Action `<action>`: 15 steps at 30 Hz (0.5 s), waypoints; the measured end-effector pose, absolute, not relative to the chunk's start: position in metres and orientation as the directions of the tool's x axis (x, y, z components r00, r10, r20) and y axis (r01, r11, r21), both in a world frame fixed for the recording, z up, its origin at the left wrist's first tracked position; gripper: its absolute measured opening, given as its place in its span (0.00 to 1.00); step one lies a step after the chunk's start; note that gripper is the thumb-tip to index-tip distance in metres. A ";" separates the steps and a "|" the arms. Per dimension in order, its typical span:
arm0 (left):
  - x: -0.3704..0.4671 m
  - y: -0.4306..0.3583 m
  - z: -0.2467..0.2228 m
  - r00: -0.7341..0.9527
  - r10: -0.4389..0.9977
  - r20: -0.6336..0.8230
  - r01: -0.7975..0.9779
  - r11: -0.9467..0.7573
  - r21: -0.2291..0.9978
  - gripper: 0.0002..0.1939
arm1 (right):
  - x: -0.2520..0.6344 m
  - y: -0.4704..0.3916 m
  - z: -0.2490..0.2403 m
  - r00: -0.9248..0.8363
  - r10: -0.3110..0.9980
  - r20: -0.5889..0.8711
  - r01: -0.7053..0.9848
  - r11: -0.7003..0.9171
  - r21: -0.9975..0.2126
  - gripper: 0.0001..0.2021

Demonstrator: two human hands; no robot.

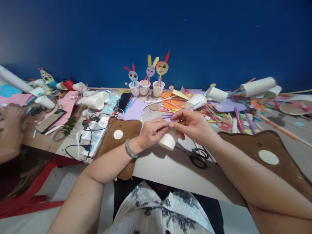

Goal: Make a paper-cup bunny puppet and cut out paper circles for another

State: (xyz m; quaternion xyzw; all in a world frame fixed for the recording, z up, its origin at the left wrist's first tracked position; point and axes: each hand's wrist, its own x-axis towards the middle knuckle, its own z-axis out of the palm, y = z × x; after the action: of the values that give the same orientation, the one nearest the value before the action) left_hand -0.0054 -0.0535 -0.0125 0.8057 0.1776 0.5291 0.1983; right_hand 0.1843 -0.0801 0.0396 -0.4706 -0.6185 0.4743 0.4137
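A white paper cup (168,140) lies tilted between my hands, one end toward me. My right hand (191,125) is closed at its far end, thumb on top and fingers curled along the side. Meeting it there, my left hand (154,130) is pinched, thumb and fingers pressed together. A tiny purple bit (168,125) shows where the fingertips meet; its kind is too small to tell. Black-handled scissors (198,159) lie just below my right wrist. Behind the hands stand three paper cups (145,88) carrying paper rabbit-like faces (150,70) on coloured stems.
Coloured sticks and paper scraps (219,115) crowd the right side, with more cups (258,87). Brown pouches (131,128) flank my arms. A power strip (94,139) with cables, phones (51,121) and cups (94,100) lie left. Another person's hand (12,117) is far left.
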 end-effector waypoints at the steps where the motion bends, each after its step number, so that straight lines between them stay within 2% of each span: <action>1: -0.006 -0.054 -0.012 0.377 0.501 0.780 0.073 -0.855 0.514 0.07 | 0.184 -0.080 0.040 -0.214 0.974 0.067 0.190 0.109 -0.976 0.20; 9: -0.005 -0.054 -0.012 0.377 0.527 0.762 0.068 -0.836 0.545 0.11 | 0.183 -0.081 0.042 -0.197 0.978 0.068 0.212 0.110 -0.971 0.19; 15: -0.005 -0.054 -0.011 0.372 0.511 0.775 0.049 -0.844 0.534 0.08 | 0.182 -0.082 0.042 -0.195 0.979 0.060 0.201 0.099 -0.975 0.20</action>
State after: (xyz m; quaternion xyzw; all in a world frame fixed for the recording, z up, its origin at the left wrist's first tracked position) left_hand -0.0053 -0.0541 -0.0108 0.7994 0.1751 0.5321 0.2172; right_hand 0.1817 -0.0816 0.0416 -0.4799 -0.6145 0.4690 0.4149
